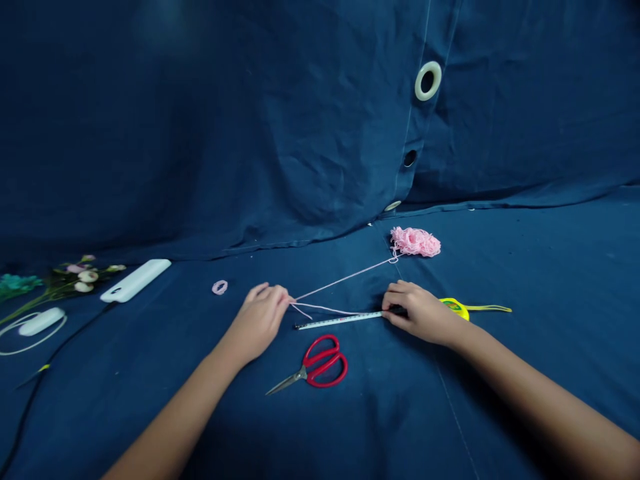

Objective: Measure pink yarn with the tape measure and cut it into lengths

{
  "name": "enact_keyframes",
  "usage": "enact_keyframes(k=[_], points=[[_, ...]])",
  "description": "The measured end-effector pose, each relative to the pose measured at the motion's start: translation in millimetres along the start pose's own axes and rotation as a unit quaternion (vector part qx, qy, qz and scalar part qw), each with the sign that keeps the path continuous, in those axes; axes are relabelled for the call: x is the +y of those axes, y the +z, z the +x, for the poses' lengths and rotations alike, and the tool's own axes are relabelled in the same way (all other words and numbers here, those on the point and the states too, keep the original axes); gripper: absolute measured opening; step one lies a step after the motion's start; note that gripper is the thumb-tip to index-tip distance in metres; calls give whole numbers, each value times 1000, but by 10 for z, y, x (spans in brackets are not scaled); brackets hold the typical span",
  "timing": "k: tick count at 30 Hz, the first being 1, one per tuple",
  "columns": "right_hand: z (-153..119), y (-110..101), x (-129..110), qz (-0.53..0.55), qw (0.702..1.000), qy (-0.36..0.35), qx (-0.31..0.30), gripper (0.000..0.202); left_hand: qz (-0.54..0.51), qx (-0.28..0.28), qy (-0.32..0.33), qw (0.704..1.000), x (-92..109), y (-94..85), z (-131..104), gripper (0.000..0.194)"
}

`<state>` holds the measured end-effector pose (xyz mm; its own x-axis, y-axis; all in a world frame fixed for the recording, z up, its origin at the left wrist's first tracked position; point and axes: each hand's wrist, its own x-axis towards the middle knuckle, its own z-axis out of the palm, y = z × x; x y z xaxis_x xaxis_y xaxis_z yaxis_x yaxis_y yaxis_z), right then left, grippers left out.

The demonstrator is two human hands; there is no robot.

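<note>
Forearms: bottom corners
Left hand: pinching yarn, centre
Right hand: gripping tape, right of centre
Scissors: lower centre, below tape
Case: partly behind right hand
Bundle: above right hand, strand running to left hand

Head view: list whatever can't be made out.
All in the head view:
Tape case: partly hidden behind the right hand.
Markings on the tape blade: too small to read.
Yarn inside the left hand: hidden by the hand itself.
Teal sprig: cut off by the left edge.
</note>
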<state>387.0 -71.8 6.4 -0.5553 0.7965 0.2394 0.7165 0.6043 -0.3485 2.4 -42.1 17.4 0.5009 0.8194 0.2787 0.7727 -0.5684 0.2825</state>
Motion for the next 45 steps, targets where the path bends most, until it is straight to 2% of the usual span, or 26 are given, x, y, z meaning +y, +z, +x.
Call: enact_keyframes(k=[3, 6, 8, 10, 12, 14, 18, 20, 23, 28, 32, 36, 38, 41, 43, 45], points=[[3, 17, -16, -14, 1000, 9, 10, 6, 30, 66, -43, 996, -238, -46, 6, 28], [20, 39, -36, -34, 999, 22, 29, 9, -14, 99, -78, 992, -139, -67, -19, 31], [31, 44, -44, -41, 998, 26, 36, 10, -94, 73, -89, 989, 50, -57, -40, 32], [36, 38, -48, -37, 998, 26, 35, 9, -173, 11, -83, 981, 203, -29, -52, 34], [32, 27, -52, -25, 999, 18, 28, 8, -187, -36, -78, 978, 228, 10, -46, 36], [25, 21, -61, -13, 1000, 5, 21, 7, -132, -33, -84, 987, 111, 51, -23, 37], [20, 39, -93, -8, 1000, -9, 21, 7, -4, 57, -107, 993, -228, 102, 16, 36], [25, 56, -104, -12, 999, -7, 29, 7, 6, 93, -107, 990, -261, 92, 16, 34], [39, 70, -112, -25, 999, 2, 41, 6, -50, 108, -98, 988, -80, 51, -7, 31], [51, 38, -187, -18, 999, 6, 46, 9, -175, 64, -100, 977, 329, 31, -69, 26], [48, 15, -315, 35, 998, -34, 43, 36, -184, 95, -86, 975, 453, 27, -93, 22], [55, 56, -431, 62, 994, -86, -1, 43, -200, 108, -45, 973, 585, -2, -154, 17], [63, 95, -493, 69, 992, -107, -14, 51, -245, 80, -17, 966, 720, 6, -215, 14], [77, 156, -594, 73, 987, -144, -23, 58, -288, -11, 28, 957, 947, 53, -310, 15], [86, 185, -629, 71, 986, -150, -17, 61, -245, -59, 90, 963, 1028, 82, -340, 15], [95, 193, -600, 60, 990, -130, 8, 67, -191, -51, 135, 971, 1002, 90, -325, 22]])
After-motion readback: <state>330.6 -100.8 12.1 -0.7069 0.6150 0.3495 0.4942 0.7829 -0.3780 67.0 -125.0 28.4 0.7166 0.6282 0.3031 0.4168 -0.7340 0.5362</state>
